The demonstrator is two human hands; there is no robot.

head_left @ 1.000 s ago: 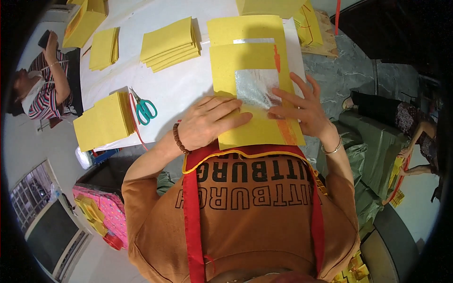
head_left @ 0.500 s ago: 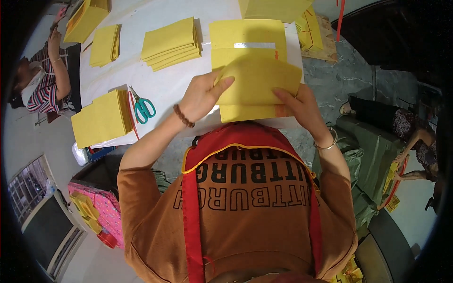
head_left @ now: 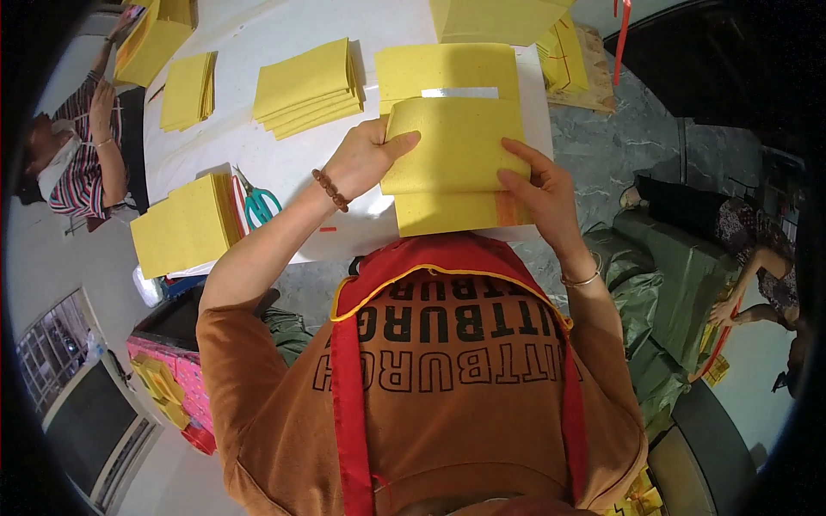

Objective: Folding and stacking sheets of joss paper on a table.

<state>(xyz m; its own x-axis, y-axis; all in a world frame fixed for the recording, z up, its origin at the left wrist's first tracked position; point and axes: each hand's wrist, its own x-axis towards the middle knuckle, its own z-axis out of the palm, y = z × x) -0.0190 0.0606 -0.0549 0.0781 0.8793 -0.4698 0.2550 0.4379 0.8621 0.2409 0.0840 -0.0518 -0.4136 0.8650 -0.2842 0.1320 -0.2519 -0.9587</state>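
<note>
A folded yellow paper sheet (head_left: 456, 142) lies over other yellow paper (head_left: 447, 64) at the table's near edge. My left hand (head_left: 372, 156) pinches its left edge, thumb on top and the other fingers mostly hidden. At the right edge, my right hand (head_left: 542, 189) holds the same sheet, with thumb and forefinger on its upper face. A white strip (head_left: 460, 92) shows on the paper just beyond the fold. Nearer to me, the paper's lower flap carries a reddish-orange patch (head_left: 514, 209). Teal-handled scissors (head_left: 261, 206) lie left of my left forearm.
Yellow paper stacks stand at the left front (head_left: 188, 224), left back (head_left: 188, 90) and middle back (head_left: 308, 90) of the white table (head_left: 249, 146). A small red scrap (head_left: 328, 230) lies beside my left wrist. People are at far left (head_left: 82, 155) and far right (head_left: 766, 249).
The folded sheet has shifted left and now lies flatter and squarer over the paper beneath. My right hand has moved slightly, its forefinger now showing on top. The red scrap has come into sight.
</note>
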